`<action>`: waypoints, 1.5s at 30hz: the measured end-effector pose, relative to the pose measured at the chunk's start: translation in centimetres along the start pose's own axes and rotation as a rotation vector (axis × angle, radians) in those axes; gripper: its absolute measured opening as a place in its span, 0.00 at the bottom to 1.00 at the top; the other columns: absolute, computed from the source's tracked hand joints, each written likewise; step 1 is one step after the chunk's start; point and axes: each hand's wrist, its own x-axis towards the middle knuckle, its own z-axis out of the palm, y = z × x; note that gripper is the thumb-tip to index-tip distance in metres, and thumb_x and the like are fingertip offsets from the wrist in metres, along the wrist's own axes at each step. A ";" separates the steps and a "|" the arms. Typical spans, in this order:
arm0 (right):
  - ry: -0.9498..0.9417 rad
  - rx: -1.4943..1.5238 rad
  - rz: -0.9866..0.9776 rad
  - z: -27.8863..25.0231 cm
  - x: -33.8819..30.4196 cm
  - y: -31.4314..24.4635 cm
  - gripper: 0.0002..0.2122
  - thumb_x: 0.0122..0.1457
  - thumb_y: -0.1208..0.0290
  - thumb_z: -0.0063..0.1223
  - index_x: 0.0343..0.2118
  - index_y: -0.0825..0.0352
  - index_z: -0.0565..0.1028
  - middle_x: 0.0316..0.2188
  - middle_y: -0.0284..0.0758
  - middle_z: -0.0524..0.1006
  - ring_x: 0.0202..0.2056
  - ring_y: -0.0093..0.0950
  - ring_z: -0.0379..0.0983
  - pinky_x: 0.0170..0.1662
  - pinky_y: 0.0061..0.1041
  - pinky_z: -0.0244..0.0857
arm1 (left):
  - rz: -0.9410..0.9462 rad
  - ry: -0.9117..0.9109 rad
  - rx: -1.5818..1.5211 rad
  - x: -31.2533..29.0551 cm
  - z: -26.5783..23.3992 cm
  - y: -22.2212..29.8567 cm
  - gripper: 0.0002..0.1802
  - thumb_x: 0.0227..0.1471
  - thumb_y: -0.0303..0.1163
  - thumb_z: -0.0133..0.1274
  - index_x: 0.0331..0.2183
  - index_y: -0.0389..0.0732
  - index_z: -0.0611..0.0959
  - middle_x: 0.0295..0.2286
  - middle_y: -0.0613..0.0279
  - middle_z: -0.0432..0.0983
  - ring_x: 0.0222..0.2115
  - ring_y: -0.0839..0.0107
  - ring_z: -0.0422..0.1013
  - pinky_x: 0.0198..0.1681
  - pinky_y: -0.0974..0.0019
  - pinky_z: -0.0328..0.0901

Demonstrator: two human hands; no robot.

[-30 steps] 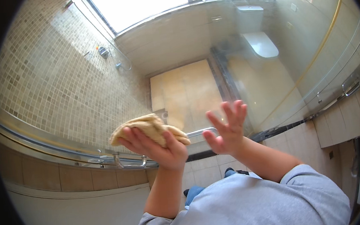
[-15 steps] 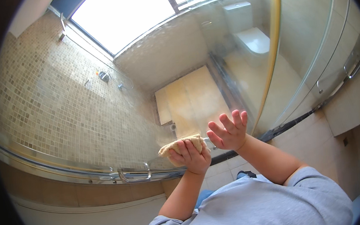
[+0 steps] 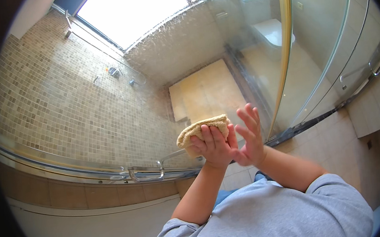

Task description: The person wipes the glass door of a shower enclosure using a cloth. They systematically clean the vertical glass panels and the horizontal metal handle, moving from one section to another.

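My left hand point(image 3: 215, 149) is wrapped around a folded beige towelling cloth point(image 3: 196, 132), its fingers lying across the near side. Close on its right is my right hand point(image 3: 249, 141), palm turned inward and fingers spread, holding nothing. The two hands meet or overlap near the left thumb; whether they press together I cannot tell. Just beyond them stands the clear glass shower enclosure, with a metal handle point(image 3: 147, 173) to the left of my left hand. Whether the cloth touches the glass is unclear.
A mosaic-tiled wall point(image 3: 57, 98) with a shower control point(image 3: 113, 72) rises on the left. Past the glass lies a pale floor slab point(image 3: 210, 87). A gold-edged upright strip point(image 3: 285, 24) runs along the glass on the right, with a white toilet point(image 3: 254, 5) behind it.
My left hand and the cloth have moved up and to the right. The right hand, still spread, has turned and come next to the left. The view has shifted slightly.
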 end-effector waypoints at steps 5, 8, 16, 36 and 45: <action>-0.182 0.063 0.015 2.0 -1.3 -3.9 0.25 0.60 0.51 0.48 0.55 0.64 0.72 0.62 0.53 0.59 0.64 0.54 0.51 0.64 0.49 0.48 | 0.079 -0.172 -0.268 -2.0 -2.5 -3.2 0.32 0.60 0.41 0.49 0.61 0.37 0.64 0.64 0.50 0.52 0.66 0.45 0.41 0.66 0.43 0.39; -0.210 0.021 0.072 3.3 -1.0 -4.6 0.28 0.60 0.48 0.49 0.56 0.65 0.71 0.64 0.58 0.52 0.65 0.61 0.45 0.64 0.49 0.46 | 0.076 -0.204 -0.691 0.3 -6.4 -6.2 0.22 0.60 0.38 0.48 0.50 0.34 0.78 0.60 0.46 0.59 0.64 0.47 0.50 0.65 0.47 0.49; 0.114 -0.557 -0.079 11.2 -1.8 -3.4 0.24 0.55 0.44 0.52 0.56 0.41 0.72 0.67 0.40 0.53 0.66 0.57 0.40 0.63 0.61 0.40 | -0.114 -0.188 -0.153 -1.4 -6.1 -12.4 0.36 0.62 0.41 0.43 0.66 0.41 0.52 0.66 0.46 0.36 0.67 0.43 0.31 0.65 0.36 0.29; 0.088 -0.938 -0.222 6.4 3.8 -3.7 0.29 0.62 0.57 0.42 0.64 0.65 0.56 0.63 0.53 0.56 0.64 0.55 0.51 0.63 0.64 0.37 | 0.019 0.005 -0.061 -6.5 -1.1 -14.4 0.38 0.63 0.47 0.38 0.67 0.42 0.48 0.67 0.53 0.33 0.67 0.47 0.25 0.65 0.43 0.19; 0.066 -0.798 -0.173 5.4 -6.5 3.0 0.27 0.58 0.56 0.48 0.61 0.55 0.62 0.64 0.50 0.56 0.66 0.53 0.46 0.63 0.60 0.42 | -0.038 0.021 -0.077 -6.2 -0.9 -13.6 0.37 0.62 0.47 0.37 0.67 0.45 0.48 0.68 0.56 0.32 0.67 0.48 0.24 0.65 0.42 0.19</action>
